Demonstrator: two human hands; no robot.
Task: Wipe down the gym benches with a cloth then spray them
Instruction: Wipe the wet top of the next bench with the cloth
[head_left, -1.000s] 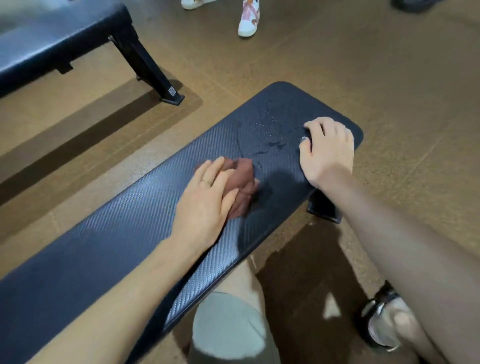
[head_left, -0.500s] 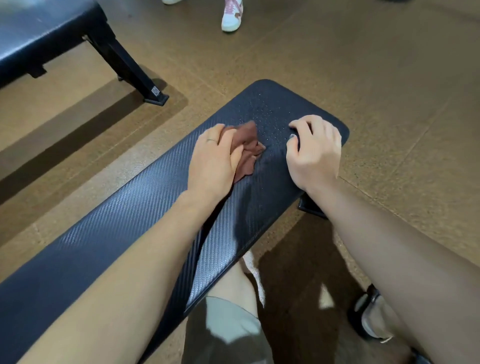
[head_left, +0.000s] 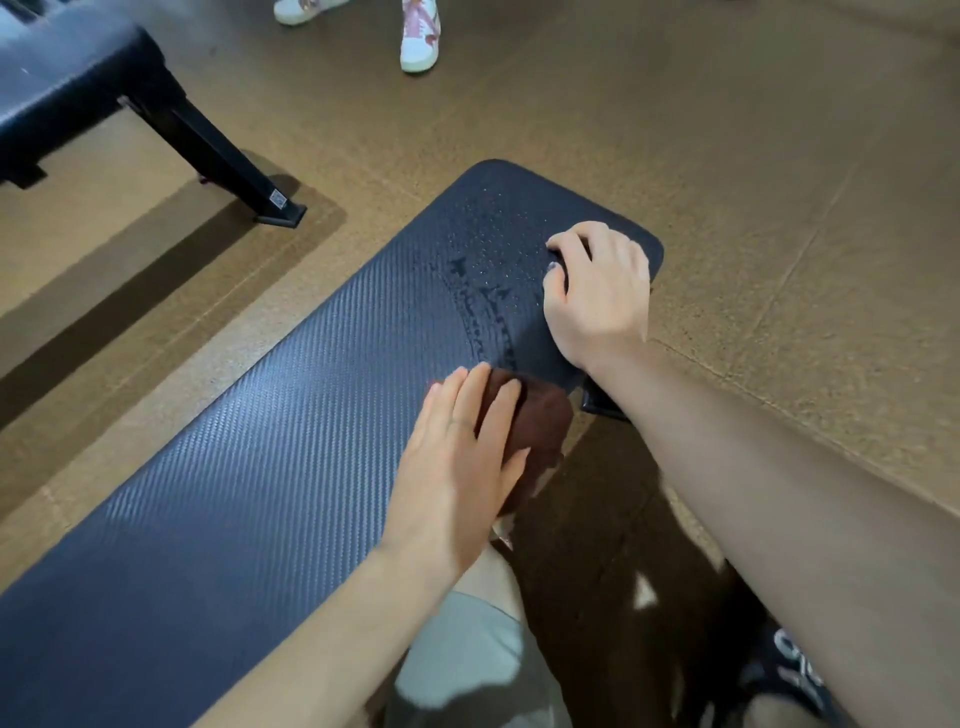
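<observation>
A long black textured gym bench (head_left: 291, 431) runs from lower left to upper right. Water droplets and a wet streak lie near its far end. A crumpled brown cloth (head_left: 537, 431) sits at the bench's near edge, partly hanging over it. My left hand (head_left: 457, 467) presses flat on the cloth with straight fingers. My right hand (head_left: 597, 291) rests on the bench's far end, its fingers curled with the tips on the pad and nothing in them.
A second black bench (head_left: 78, 78) with an angled metal leg (head_left: 223, 161) stands at the upper left. Another person's white and pink shoes (head_left: 418, 36) are at the top. Brown rubber floor surrounds the bench. My knee is below the bench edge.
My left hand has dragged the cloth back from the far end toward the near edge, leaving a wet streak. My right hand has stayed at the bench end.
</observation>
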